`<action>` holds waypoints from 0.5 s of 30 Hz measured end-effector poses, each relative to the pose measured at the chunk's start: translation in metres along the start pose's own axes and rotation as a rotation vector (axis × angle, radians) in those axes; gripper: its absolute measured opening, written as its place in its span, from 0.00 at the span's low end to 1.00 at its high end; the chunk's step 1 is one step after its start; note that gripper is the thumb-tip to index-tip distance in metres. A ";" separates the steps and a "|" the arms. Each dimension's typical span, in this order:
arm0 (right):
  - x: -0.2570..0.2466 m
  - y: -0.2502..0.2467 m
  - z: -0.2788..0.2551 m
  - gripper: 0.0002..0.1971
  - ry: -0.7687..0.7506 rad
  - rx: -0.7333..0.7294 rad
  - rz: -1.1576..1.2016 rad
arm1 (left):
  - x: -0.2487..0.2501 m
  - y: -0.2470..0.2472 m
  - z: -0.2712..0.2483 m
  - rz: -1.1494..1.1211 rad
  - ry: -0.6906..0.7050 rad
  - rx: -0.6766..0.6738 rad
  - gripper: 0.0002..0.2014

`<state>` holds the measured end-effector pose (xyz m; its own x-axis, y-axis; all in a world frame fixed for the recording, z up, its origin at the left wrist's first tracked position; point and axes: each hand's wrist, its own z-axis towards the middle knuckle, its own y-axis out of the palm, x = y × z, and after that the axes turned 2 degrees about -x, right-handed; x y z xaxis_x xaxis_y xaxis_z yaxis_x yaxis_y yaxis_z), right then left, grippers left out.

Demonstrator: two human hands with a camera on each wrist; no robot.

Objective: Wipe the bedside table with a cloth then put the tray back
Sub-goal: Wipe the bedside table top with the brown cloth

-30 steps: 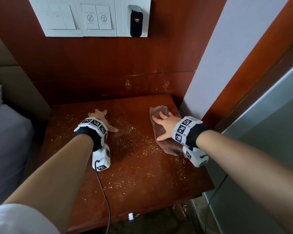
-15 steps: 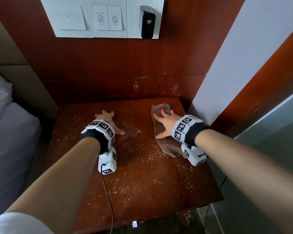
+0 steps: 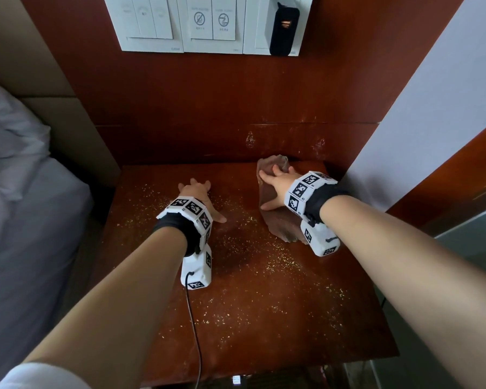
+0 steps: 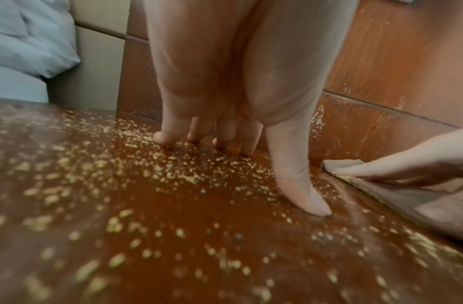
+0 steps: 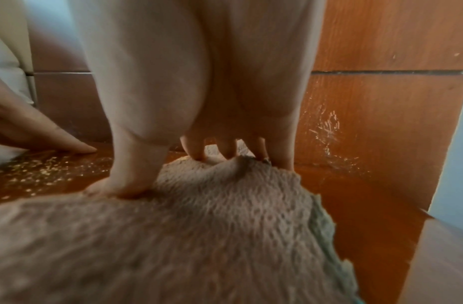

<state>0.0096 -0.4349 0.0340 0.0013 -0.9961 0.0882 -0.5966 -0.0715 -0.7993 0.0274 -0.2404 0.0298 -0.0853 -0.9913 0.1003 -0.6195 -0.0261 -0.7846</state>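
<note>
Wiping stroke at the far right corner of the bedside table (image 3: 264, 318): the right hand (image 3: 278, 186) presses flat, fingers straight, on the cloth (image 5: 199, 236); the left hand (image 3: 199, 197) braces on the wood, fingers spread, holding nothing. Best kept flat and drawn in overlapping passes toward the yellow crumbs (image 4: 173, 174) — gathering, not scattering. Cloth — brownish, nubbly, rumpled, pale-edged. Tray not in view
</note>
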 end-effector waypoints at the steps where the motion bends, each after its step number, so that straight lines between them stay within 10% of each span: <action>1: 0.000 0.001 0.000 0.50 0.000 0.005 0.001 | 0.000 0.000 -0.001 -0.002 -0.002 -0.002 0.53; 15: -0.020 0.015 -0.017 0.47 -0.154 0.016 0.010 | 0.003 -0.003 -0.006 0.038 -0.003 0.015 0.52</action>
<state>-0.0130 -0.4155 0.0304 0.1194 -0.9928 -0.0115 -0.5847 -0.0609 -0.8089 0.0246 -0.2425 0.0362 -0.1063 -0.9920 0.0682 -0.6041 0.0100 -0.7969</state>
